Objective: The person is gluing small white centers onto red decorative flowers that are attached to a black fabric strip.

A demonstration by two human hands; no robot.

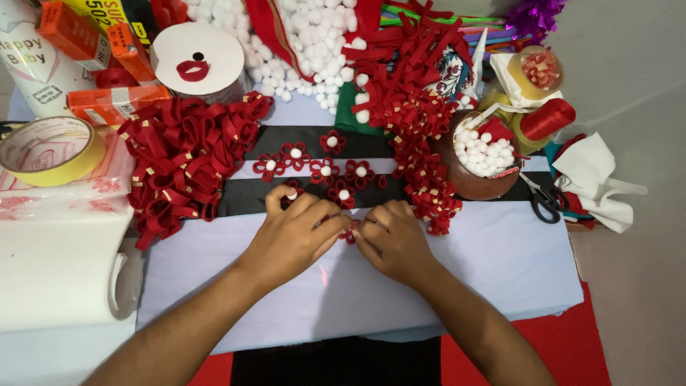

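Both forearms enter from the lower edge and converge toward the centre, palms down. The left hand (294, 234) and right hand (394, 239) lie knuckles up, fingers curled inward, fingertips meeting between them in a pinching pose. The left index finger extends slightly forward.

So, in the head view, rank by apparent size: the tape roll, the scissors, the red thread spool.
1. Tape roll, largest, though nearer the camera.
2. Scissors and red thread spool: too alike to rank.
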